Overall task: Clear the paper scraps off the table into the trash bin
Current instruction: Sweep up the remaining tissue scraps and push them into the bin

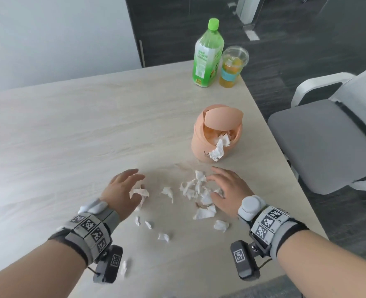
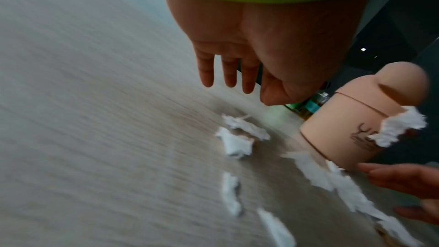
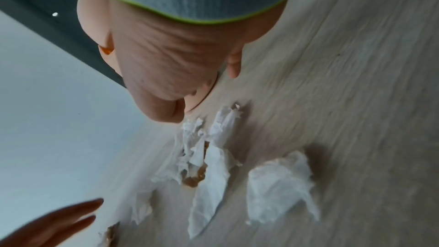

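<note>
Across most of the head view sits a pale wood-grain table point(image 1: 70, 136), with a white wall at the upper left and dark floor at the upper right. Over at the right edge of the frame is a grey office chair point(image 1: 323, 143). Up near the top center, a green-capped bottle point(image 1: 207, 54) stands just beside a clear lidded cup point(image 1: 233, 65) with orange drink in it.

Center-right of the frame is a small peach trash bin point(image 1: 216, 134) with its swing lid tipped open, some white paper already inside and one crumpled piece point(image 1: 218, 150) hanging over its front rim.

Paper scraps point(image 1: 197, 190) are white, torn and crumpled, scattered on the table below the bin in the lower middle of the frame. The biggest cluster is next to the right hand, with smaller bits trailing toward the bottom of the frame. A couple of pieces look brown-stained.

Left hand point(image 1: 124, 190) hovers palm down over a scrap at the left of the pile, fingers spread and a bit curved; the left wrist view shows the fingers apart and holding nothing. Right hand point(image 1: 229, 190) is palm down at the right side of the big cluster, fingers loosely extended, thumb touching or nearly touching the paper, not pinching anything that I can see.
</note>
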Demonstrator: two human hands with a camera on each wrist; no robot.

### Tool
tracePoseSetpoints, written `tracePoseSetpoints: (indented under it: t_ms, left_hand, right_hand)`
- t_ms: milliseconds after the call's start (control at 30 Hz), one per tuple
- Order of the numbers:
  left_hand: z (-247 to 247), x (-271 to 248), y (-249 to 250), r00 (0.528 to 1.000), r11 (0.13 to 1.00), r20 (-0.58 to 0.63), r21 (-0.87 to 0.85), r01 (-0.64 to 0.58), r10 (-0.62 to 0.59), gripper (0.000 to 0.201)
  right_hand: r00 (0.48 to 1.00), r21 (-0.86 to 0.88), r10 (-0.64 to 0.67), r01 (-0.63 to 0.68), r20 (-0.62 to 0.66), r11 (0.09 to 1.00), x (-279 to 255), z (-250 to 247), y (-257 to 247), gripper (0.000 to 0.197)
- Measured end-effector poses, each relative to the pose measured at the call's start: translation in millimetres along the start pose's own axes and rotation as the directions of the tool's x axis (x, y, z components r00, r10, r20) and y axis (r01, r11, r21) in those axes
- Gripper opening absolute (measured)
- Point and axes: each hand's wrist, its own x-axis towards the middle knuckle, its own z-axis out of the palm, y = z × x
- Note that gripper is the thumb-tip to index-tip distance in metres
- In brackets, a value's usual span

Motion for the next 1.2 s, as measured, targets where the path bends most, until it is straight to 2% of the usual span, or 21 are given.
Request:
tracePoseSetpoints:
  t_ms: [67,100,167,233,333,400,467,567,667,733,800,900,1000,1067,1200]
  left_hand:
    - [-2.8,-4.9,-8.3,0.992,0.994,0.101,0.084,0.068,-0.076,0.068]
    - [-2.6,-7.5,-9.0,0.986,0.992,0.148,0.113,0.060,-0.076,0.073]
    - [-1.1,-13.5,-9.5,0.976,0.991,0.216,0.134,-0.020,-0.009,0.077]
    - [-3.1,-19.8,-12.4,0.956,0.982,0.287,0.157,-0.101,0.053,0.082]
    - [-10.6,-29.9,-23.9,0.918,0.951,0.375,0.213,-0.222,0.130,0.089]
    - [-16.1,-38.4,-32.0,0.891,0.926,0.436,0.270,-0.264,0.127,0.112]
    - [-18.3,-50.1,-34.1,0.868,0.895,0.483,0.326,-0.304,0.119,0.126]
    - [-9.8,-67.7,-32.6,0.835,0.840,0.526,0.370,-0.397,0.163,0.125]
    - [6.5,-77.4,-32.1,0.845,0.824,0.502,0.390,-0.412,0.185,0.118]
    - [12.2,-76.0,-29.4,0.878,0.850,0.439,0.375,-0.369,0.188,0.109]
    - [13.0,-70.2,-27.5,0.922,0.910,0.350,0.308,-0.279,0.164,0.101]
    - [11.6,-55.8,-19.5,0.958,0.951,0.262,0.246,-0.186,0.120,0.100]
    - [11.5,-42.3,-6.7,0.975,0.970,0.214,0.216,-0.110,0.063,0.100]
    - [11.2,-35.5,-0.4,0.980,0.978,0.192,0.189,-0.086,0.049,0.085]
    - [9.2,-34.5,-6.2,0.989,0.989,0.136,0.125,-0.075,0.058,0.053]
  right_hand:
    - [0.990,-0.068,0.000,0.010,0.139,0.998,4.5,2.7,-5.6,0.053]
    - [0.979,-0.110,-0.029,0.052,0.202,0.993,5.0,5.9,-9.0,0.055]
    - [0.952,-0.139,-0.107,0.152,0.287,0.979,3.0,11.2,-16.2,0.051]
    - [0.930,-0.142,-0.141,0.198,0.338,0.970,-0.9,8.6,-20.9,0.051]
    - [0.897,-0.199,-0.143,0.244,0.418,0.949,-8.2,1.4,-13.9,0.079]
    - [0.882,-0.245,-0.147,0.279,0.448,0.928,-15.4,-1.3,-5.1,0.087]
    - [0.877,-0.248,-0.153,0.290,0.456,0.924,-22.2,-0.6,-0.6,0.084]
    - [0.872,-0.199,-0.143,0.261,0.467,0.945,-24.4,6.2,-3.1,0.068]
    - [0.874,-0.123,-0.131,0.212,0.468,0.970,-22.5,18.5,-12.6,0.046]
    - [0.880,-0.120,-0.119,0.195,0.459,0.973,-21.3,24.4,-21.5,0.033]
    - [0.884,-0.110,-0.107,0.175,0.456,0.978,-16.5,31.0,-34.5,0.029]
    - [0.920,-0.013,-0.090,0.102,0.381,0.995,-8.2,36.8,-57.3,0.030]
    - [0.945,0.089,-0.112,0.089,0.306,0.992,-2.0,39.1,-76.1,0.043]
    - [0.959,0.113,-0.114,0.088,0.258,0.990,-0.3,33.8,-79.5,0.050]
    - [0.982,0.044,-0.133,0.128,0.135,0.991,0.1,16.4,-61.8,0.053]
